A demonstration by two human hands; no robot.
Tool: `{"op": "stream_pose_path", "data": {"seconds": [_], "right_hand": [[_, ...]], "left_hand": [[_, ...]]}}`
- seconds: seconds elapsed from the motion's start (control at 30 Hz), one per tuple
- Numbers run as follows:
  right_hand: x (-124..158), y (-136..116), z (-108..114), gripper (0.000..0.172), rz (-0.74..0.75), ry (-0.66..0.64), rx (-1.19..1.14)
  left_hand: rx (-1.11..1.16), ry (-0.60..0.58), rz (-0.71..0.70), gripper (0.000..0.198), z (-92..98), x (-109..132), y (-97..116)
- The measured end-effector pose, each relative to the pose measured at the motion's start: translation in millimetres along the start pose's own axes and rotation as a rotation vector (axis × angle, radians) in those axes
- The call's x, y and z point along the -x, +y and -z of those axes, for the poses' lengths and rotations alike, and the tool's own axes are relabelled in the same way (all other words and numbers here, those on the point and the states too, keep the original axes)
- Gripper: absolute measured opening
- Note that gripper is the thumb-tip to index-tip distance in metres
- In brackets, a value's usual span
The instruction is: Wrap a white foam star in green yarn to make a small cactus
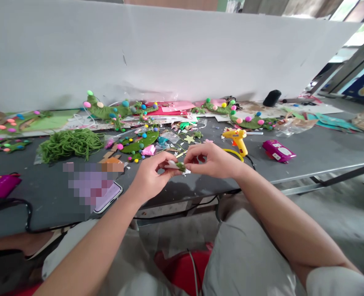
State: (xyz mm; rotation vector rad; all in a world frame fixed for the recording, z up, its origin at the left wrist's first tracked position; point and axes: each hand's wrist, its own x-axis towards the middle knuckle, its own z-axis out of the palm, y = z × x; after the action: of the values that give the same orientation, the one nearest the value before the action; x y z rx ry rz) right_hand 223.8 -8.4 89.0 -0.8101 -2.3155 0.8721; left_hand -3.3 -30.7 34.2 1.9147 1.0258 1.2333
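Observation:
Between both hands, over the table's front edge, is a small white piece wrapped with green yarn (180, 166). My left hand (153, 174) pinches its white end between thumb and fingers. My right hand (211, 161) has its fingers closed at the green end, the thumb and forefinger pressed together there. Fingers partly hide the piece, so its full shape does not show. Just beyond my right hand stands a yellow hot glue gun (238, 139). A heap of green yarn (71, 144) lies to the left of my left hand.
A phone (108, 197), partly blurred out, lies near the left front edge. Purple packs lie at the right (279, 151) and far left (0, 190). Green yarn-wrapped shapes with pompoms (108, 111) line the back, before a white board (169, 53). Cables hang below the table.

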Motion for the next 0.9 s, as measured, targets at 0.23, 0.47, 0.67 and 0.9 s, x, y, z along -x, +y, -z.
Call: {"op": "stream_pose_path", "data": {"seconds": [0.23,0.47,0.67,0.9], "right_hand": [[1,1,0,0.01,-0.016,-0.016,-0.028],[3,2,1,0.009,-0.057,-0.089,-0.075],[1,3,7,0.012,-0.14,-0.232,-0.16],[-1,11,10,0.015,-0.117,-0.38,-0.355]], "left_hand": [[-0.11,-0.025,-0.041,0.013,3.2,1,5],[-0.173,-0.071,-0.065,0.009,4.0,0,13],[-0.166,-0.146,-0.086,0.011,7.2,3,10],[-0.103,-0.174,-0.155,0.014,8.2,7,17]]}}
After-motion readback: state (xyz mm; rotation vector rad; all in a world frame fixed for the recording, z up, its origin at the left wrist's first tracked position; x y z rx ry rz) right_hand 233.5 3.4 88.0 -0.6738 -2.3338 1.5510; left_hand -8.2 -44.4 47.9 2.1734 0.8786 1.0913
